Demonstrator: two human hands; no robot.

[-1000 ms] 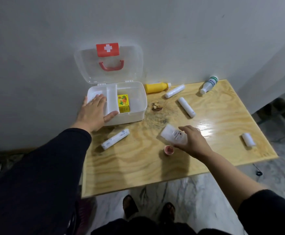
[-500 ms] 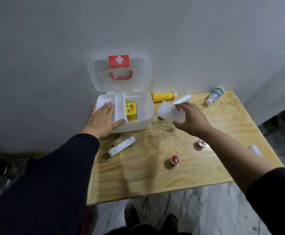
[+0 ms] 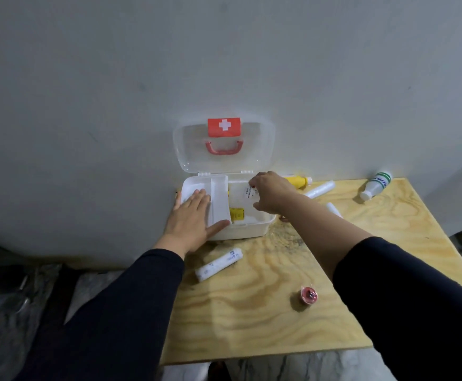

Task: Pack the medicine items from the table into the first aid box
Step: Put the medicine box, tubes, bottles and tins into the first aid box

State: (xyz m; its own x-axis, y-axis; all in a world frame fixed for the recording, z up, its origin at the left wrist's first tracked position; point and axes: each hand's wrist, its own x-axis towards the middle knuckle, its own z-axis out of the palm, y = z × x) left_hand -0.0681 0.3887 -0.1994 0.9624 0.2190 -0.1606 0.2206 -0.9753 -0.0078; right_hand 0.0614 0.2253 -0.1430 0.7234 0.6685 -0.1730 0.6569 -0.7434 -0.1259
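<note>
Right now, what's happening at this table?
A person is packing a first aid box, its lid open against the wall. The left hand lies flat on the box's left side, steadying it. The right hand holds a small white bottle over the right compartment, where a yellow carton already sits. Still out on the table: a white roll, a red-capped item, a yellow tube and a green-labelled bottle.

A pale plywood surface (image 3: 252, 320) with bold swirling grain and a faint sheen carries a white plastic first aid box (image 3: 241, 229), its clear glossy lid (image 3: 257, 149) fitted with a red plastic handle (image 3: 223, 148). The wall (image 3: 114, 78) behind is matt grey plaster.
</note>
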